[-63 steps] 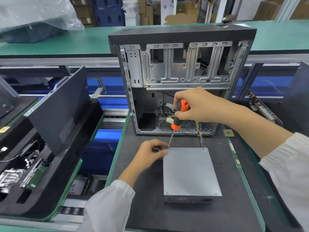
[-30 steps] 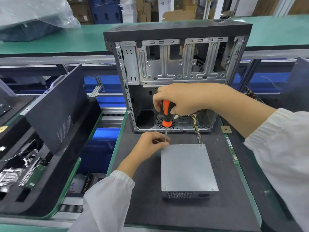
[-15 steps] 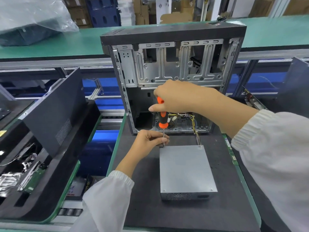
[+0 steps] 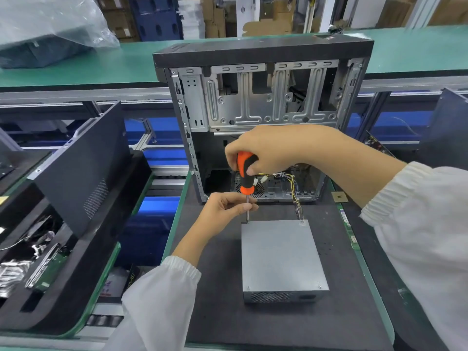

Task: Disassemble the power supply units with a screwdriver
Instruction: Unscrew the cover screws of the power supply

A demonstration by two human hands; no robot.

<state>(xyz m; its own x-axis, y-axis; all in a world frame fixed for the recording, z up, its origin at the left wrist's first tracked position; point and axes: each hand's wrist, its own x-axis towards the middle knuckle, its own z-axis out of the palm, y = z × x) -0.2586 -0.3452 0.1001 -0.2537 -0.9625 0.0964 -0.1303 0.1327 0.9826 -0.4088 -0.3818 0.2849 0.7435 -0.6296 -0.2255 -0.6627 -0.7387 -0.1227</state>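
over the power supply (image 4: 282,254), right hand (image 4: 263,150) grips screwdriver (image 4: 246,174); left hand (image 4: 225,211) pinches its shaft.

Mostly bare metal and matt black on this bench

The power supply unit (image 4: 281,254) is plain grey sheet metal, a dull brushed look, with perforated mesh on the near face. The computer case (image 4: 263,97) behind has a galvanised-looking stamped steel frame, slightly shiny, under a matt black top that reads as textured plastic. The screwdriver (image 4: 245,177) has a glossy-ish orange and black plastic or rubber grip and a thin bright metal shaft. The mat (image 4: 283,323) is dark, matt, a bit grainy, like foam or rubber. Sleeves (image 4: 162,295) are white cloth with gathered cuffs. The plastic bag (image 4: 53,21) far left is clear, crinkly film.
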